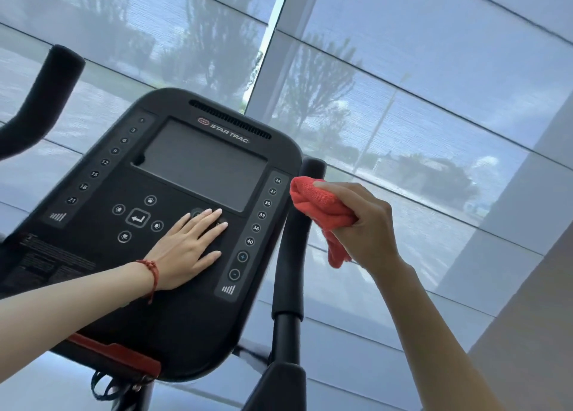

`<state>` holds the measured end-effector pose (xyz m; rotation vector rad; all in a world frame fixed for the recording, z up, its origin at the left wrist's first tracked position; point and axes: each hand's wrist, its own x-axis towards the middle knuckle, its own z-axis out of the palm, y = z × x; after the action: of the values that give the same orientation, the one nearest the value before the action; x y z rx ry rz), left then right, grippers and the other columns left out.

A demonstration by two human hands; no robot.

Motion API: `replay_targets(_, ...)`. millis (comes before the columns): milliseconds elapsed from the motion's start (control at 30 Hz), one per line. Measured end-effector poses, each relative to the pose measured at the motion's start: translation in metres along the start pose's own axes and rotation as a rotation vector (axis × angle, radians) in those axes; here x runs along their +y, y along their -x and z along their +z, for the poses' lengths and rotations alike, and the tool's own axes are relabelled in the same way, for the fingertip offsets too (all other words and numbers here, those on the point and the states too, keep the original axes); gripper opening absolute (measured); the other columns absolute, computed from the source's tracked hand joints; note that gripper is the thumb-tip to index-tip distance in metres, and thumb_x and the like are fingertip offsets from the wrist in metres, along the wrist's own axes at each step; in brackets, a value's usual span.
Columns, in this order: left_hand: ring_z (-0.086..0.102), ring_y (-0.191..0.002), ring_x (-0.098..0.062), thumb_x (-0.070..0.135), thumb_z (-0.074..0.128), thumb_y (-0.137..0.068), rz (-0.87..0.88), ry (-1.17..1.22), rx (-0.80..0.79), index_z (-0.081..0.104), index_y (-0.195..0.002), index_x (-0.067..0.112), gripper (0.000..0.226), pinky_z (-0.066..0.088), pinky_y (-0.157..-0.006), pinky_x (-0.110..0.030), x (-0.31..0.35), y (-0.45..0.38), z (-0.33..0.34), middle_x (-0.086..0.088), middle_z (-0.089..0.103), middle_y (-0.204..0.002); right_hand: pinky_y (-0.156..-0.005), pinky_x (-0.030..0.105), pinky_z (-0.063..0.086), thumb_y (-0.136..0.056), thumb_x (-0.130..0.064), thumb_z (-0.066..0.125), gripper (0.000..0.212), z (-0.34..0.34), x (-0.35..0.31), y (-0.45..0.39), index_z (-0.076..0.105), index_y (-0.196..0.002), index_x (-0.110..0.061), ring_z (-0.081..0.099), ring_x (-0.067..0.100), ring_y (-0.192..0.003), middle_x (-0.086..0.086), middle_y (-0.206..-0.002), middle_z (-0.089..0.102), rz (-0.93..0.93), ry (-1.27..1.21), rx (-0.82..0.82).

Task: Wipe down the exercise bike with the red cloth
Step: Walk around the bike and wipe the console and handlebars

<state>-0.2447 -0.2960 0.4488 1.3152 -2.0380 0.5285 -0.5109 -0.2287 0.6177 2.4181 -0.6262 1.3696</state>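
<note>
The exercise bike console fills the left and centre of the view, a black panel tilted to the right. Above the dark display screen the brand reads "STAR TRAC" in pale letters beside a small red oval logo, with a slotted vent along the top edge. Down the left side runs a column of numbered keys: 1, 3, 6, 9, 12, 15, 18, 21, ending at a bar-graph symbol. The right column reads 24, 27, 30, 33, 36, 40, then a plus key, a minus key and another bar-graph symbol. Below the screen sit four arrow keys around an enter key. A block of small print at the lower left of the panel is too blurred to read.

The left hand lies flat and open on the console below the screen, fingers spread, gripping nothing; a red cord bracelet circles the wrist. The right hand is closed around the red cloth, bunched, with a tail hanging below the fist. The cloth is just right of the console, touching or just in front of the black right handlebar; which, cannot be told. A second handlebar rises at far left. Grey mesh roller blinds cover the windows behind.
</note>
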Motion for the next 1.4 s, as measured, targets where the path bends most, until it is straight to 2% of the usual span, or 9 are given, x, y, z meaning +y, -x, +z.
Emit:
replay_targets(133,0.021,-0.133,-0.020,0.057,0.010,-0.092,-0.041,0.042,0.003,0.042,-0.134,0.010,0.071,0.007,-0.107,-0.034,0.006,-0.002,-0.003,-0.010,0.033,-0.145,-0.078,0.022,0.051,-0.077,-0.003,0.077,0.029,-0.021,-0.002,-0.010,0.071,-0.103,-0.011,0.066,0.013,-0.089,-0.002,-0.098,0.070,0.057,-0.052,-0.118)
replay_targets(400,0.025,-0.132,-0.023,0.047,0.028,-0.087,-0.070,0.019,-0.017,0.043,-0.133,0.009,0.062,0.014,-0.105,-0.039,0.000,-0.009,-0.010,-0.011,0.035,-0.144,-0.081,0.012,0.046,-0.074,-0.016,0.079,0.034,-0.050,0.003,-0.060,0.066,-0.104,-0.026,0.065,-0.003,-0.089,-0.025,-0.093,0.067,0.116,-0.110,-0.134)
replay_targets(667,0.024,-0.131,-0.019,0.050,0.023,-0.091,-0.032,-0.025,-0.052,0.045,-0.131,0.010,0.060,0.015,-0.104,-0.037,-0.006,-0.008,-0.011,-0.009,0.037,-0.142,-0.086,0.031,0.054,-0.080,-0.008,0.074,0.028,-0.034,0.018,-0.089,0.070,-0.107,-0.012,0.069,0.010,-0.096,-0.001,-0.101,0.073,0.140,-0.177,-0.352)
replay_targets(767,0.023,-0.131,-0.019,0.053,0.009,-0.093,-0.025,-0.026,-0.064,0.044,-0.132,0.010,0.068,0.010,-0.106,-0.035,-0.007,-0.008,-0.012,-0.009,0.036,-0.143,-0.070,0.026,0.056,-0.075,-0.008,0.077,0.033,-0.040,0.023,-0.088,0.069,-0.102,-0.025,0.071,0.015,-0.078,-0.006,-0.086,0.073,0.183,-0.203,-0.376)
replay_targets(867,0.022,-0.132,-0.021,0.053,0.008,-0.094,-0.042,-0.012,-0.074,0.044,-0.132,0.009,0.068,0.006,-0.106,-0.035,-0.004,-0.008,-0.011,-0.011,0.036,-0.143,-0.074,0.019,0.051,-0.073,-0.007,0.079,0.035,-0.049,0.025,-0.092,0.069,-0.101,-0.025,0.070,0.010,-0.081,-0.011,-0.084,0.073,0.180,-0.180,-0.404)
replay_targets(967,0.022,-0.132,-0.023,0.053,0.008,-0.094,-0.055,0.005,-0.060,0.044,-0.132,0.008,0.068,0.006,-0.106,-0.035,0.000,-0.008,-0.010,-0.013,0.036,-0.142,-0.078,0.012,0.047,-0.072,0.001,0.077,0.039,-0.046,0.024,-0.099,0.068,-0.099,-0.027,0.067,0.000,-0.088,-0.022,-0.085,0.072,0.188,-0.189,-0.387)
replay_targets(1067,0.022,-0.131,-0.023,0.052,0.008,-0.094,-0.062,0.011,-0.052,0.043,-0.132,0.008,0.068,0.005,-0.106,-0.036,0.001,-0.008,-0.009,-0.013,0.036,-0.142,-0.080,0.021,0.051,-0.073,0.000,0.077,0.035,-0.033,0.023,-0.099,0.069,-0.103,-0.016,0.069,0.008,-0.090,-0.007,-0.093,0.073,0.183,-0.193,-0.389)
replay_targets(1233,0.021,-0.132,-0.023,0.053,0.008,-0.094,-0.061,0.025,-0.039,0.042,-0.132,0.007,0.069,0.007,-0.106,-0.037,0.002,-0.007,-0.010,-0.014,0.036,-0.142,-0.064,0.026,0.054,-0.073,-0.002,0.076,0.034,-0.037,0.023,-0.082,0.068,-0.104,-0.013,0.068,0.028,-0.068,0.018,-0.081,0.070,0.219,-0.270,-0.328)
replay_targets(1400,0.021,-0.131,-0.022,0.053,0.008,-0.093,-0.050,0.020,-0.049,0.045,-0.131,0.008,0.069,0.013,-0.103,-0.039,0.006,-0.009,-0.013,-0.014,0.038,-0.141,-0.080,0.020,0.049,-0.072,-0.008,0.077,0.035,-0.040,0.024,-0.045,0.068,-0.103,-0.022,0.067,0.009,-0.088,-0.017,-0.094,0.071,0.159,-0.220,-0.135)
